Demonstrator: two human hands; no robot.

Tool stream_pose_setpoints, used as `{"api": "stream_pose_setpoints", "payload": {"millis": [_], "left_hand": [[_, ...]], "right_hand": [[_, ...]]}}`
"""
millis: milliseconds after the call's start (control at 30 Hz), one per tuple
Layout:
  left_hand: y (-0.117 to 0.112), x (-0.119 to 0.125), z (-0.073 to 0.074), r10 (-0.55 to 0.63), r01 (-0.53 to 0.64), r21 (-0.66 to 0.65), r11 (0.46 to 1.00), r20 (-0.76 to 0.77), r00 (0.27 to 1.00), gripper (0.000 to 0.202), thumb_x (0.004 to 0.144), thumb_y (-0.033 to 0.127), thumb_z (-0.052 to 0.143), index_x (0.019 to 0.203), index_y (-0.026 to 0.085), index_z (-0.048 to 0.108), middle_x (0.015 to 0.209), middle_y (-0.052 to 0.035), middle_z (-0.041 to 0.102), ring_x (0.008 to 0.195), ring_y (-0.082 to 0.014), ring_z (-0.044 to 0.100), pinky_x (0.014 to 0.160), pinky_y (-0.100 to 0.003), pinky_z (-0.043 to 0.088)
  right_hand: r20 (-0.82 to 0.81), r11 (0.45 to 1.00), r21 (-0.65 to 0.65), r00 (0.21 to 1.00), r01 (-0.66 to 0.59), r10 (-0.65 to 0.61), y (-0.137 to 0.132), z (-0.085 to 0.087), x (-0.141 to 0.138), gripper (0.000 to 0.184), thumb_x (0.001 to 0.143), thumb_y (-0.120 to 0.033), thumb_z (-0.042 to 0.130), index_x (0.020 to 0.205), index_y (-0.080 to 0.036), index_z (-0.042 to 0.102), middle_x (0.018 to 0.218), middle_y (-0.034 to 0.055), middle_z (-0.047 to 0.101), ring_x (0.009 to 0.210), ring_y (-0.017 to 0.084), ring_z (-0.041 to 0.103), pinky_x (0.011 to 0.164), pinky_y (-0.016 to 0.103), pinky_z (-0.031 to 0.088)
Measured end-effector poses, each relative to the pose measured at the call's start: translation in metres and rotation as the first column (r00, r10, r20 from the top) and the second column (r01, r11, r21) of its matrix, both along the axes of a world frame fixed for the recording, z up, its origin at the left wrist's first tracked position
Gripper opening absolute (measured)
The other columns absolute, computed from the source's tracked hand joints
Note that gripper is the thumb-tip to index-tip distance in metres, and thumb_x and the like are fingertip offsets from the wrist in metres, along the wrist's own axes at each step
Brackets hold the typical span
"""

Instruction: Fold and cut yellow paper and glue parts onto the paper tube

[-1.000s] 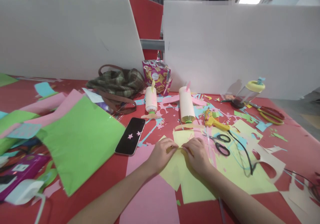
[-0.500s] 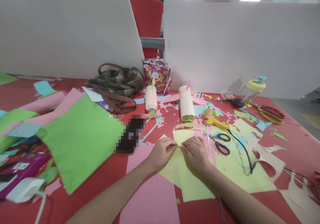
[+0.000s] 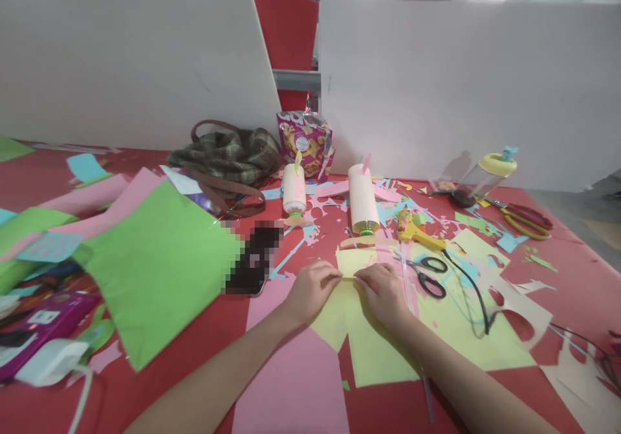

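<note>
My left hand (image 3: pixel 310 292) and my right hand (image 3: pixel 383 293) are both closed, pinching the two ends of a small yellow paper piece (image 3: pixel 348 279). It stretches between my fingertips as a narrow band, just above larger yellow paper sheets (image 3: pixel 383 356). Under my left forearm lies a pink sheet (image 3: pixel 291 382). Black-handled scissors (image 3: pixel 429 275) rest to the right of my right hand, with a yellow glue gun (image 3: pixel 420 233) behind them. Beyond my hands stand two cream paper-wrapped cylinders, a larger one (image 3: pixel 362 198) and a smaller one (image 3: pixel 294 188), each with a green part at its base.
A phone (image 3: pixel 255 259) and a large green sheet (image 3: pixel 165 272) lie to the left. Farther back are a plaid bag (image 3: pixel 228 152) and a snack packet (image 3: pixel 305 143). Red-handled pliers (image 3: pixel 526 214) and a clear jar (image 3: pixel 482 178) sit at right. White panels (image 3: pixel 466 91) border the table.
My hands have drawn slightly apart, so more of the yellow paper piece shows between my fingertips. The yellow sheet beneath has shifted a little. Both hands keep their pinch.
</note>
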State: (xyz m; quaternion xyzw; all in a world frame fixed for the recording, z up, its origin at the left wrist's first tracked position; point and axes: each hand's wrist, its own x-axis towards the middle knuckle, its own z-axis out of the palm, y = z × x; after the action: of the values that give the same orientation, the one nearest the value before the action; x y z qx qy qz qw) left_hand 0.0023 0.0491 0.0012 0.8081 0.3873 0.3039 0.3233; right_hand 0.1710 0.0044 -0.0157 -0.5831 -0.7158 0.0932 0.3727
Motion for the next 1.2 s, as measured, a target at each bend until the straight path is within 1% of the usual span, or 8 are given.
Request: {"api": "stream_pose_setpoints", "payload": {"millis": [100,233,433,567,733,867,1067,1200], "left_hand": [[0.001,0.000,0.002,0.018,-0.018,0.007,1.000,0.009,1.000,0.012,0.075,0.019,0.051,0.072,0.017,0.063,0.072,-0.0036,0.063,0.067,-0.0143,0.057,0.065,-0.026,0.045],[0.002,-0.001,0.003,0.012,-0.012,0.018,1.000,0.004,1.000,0.012,0.075,0.019,0.052,0.072,0.017,0.063,0.073,-0.0042,0.063,0.069,-0.0146,0.057,0.066,-0.026,0.045],[0.004,-0.001,0.001,-0.003,0.003,0.034,0.999,-0.008,1.000,0.011,0.074,0.019,0.053,0.073,0.016,0.063,0.073,-0.0043,0.063,0.070,-0.0150,0.057,0.066,-0.027,0.045],[0.006,-0.003,0.003,0.003,-0.003,-0.005,1.000,-0.008,1.000,0.007,0.071,0.018,0.056,0.073,0.016,0.062,0.075,-0.0037,0.064,0.069,-0.0138,0.058,0.066,-0.024,0.045],[0.010,-0.006,0.010,-0.005,0.001,-0.112,0.994,-0.034,0.999,0.010,0.070,0.022,0.057,0.077,0.018,0.063,0.075,-0.0023,0.065,0.067,-0.0137,0.058,0.062,-0.023,0.045],[0.011,-0.008,0.013,-0.029,0.024,-0.135,0.991,-0.034,0.999,0.012,0.073,0.023,0.053,0.072,0.018,0.065,0.074,-0.0026,0.066,0.068,-0.0139,0.058,0.064,-0.023,0.045],[0.011,-0.007,0.015,-0.017,0.017,-0.193,0.981,0.000,1.000,0.011,0.071,0.021,0.054,0.069,0.017,0.064,0.073,-0.0029,0.065,0.069,-0.0143,0.058,0.063,-0.023,0.046],[0.009,-0.006,0.017,0.008,-0.010,-0.233,0.972,-0.008,1.000,0.011,0.071,0.021,0.055,0.068,0.017,0.064,0.074,-0.0040,0.065,0.069,-0.0150,0.059,0.064,-0.025,0.046]], "right_hand": [[-0.047,0.998,-0.023,0.997,0.058,-0.059,0.000,-0.001,0.000,0.010,0.074,-0.020,0.051,0.069,-0.021,0.060,0.065,0.0021,0.064,0.063,0.017,0.054,0.069,0.035,0.036],[-0.125,0.986,-0.110,0.982,0.126,-0.139,0.000,-0.001,0.001,0.011,0.072,-0.020,0.052,0.067,-0.021,0.061,0.068,0.0044,0.064,0.071,0.020,0.053,0.068,0.036,0.040],[-0.171,0.979,-0.171,0.976,0.108,-0.137,0.001,-0.001,0.002,0.011,0.071,-0.018,0.052,0.066,-0.021,0.061,0.067,0.0035,0.063,0.068,0.018,0.055,0.063,0.032,0.044],[-0.196,0.976,-0.195,0.971,0.096,-0.135,0.002,-0.001,0.003,0.010,0.071,-0.019,0.052,0.068,-0.020,0.061,0.067,0.0030,0.063,0.066,0.017,0.057,0.059,0.029,0.046],[-0.212,0.977,-0.194,0.968,0.093,-0.135,0.002,-0.001,0.004,0.011,0.072,-0.022,0.050,0.069,-0.020,0.061,0.068,0.0032,0.062,0.065,0.017,0.057,0.059,0.030,0.046],[-0.224,0.980,-0.179,0.967,0.084,-0.124,0.002,-0.002,0.004,0.010,0.073,-0.022,0.050,0.070,-0.021,0.060,0.068,0.0033,0.062,0.065,0.018,0.057,0.058,0.030,0.046],[-0.227,0.984,-0.164,0.968,0.072,-0.109,0.002,-0.006,0.005,0.009,0.072,-0.022,0.050,0.070,-0.021,0.059,0.070,0.0028,0.061,0.067,0.017,0.056,0.061,0.031,0.045],[-0.127,0.993,-0.106,0.990,0.050,-0.064,0.001,-0.002,0.003,0.009,0.072,-0.021,0.051,0.076,-0.019,0.059,0.074,0.0047,0.062,0.072,0.018,0.055,0.068,0.033,0.042]]}}
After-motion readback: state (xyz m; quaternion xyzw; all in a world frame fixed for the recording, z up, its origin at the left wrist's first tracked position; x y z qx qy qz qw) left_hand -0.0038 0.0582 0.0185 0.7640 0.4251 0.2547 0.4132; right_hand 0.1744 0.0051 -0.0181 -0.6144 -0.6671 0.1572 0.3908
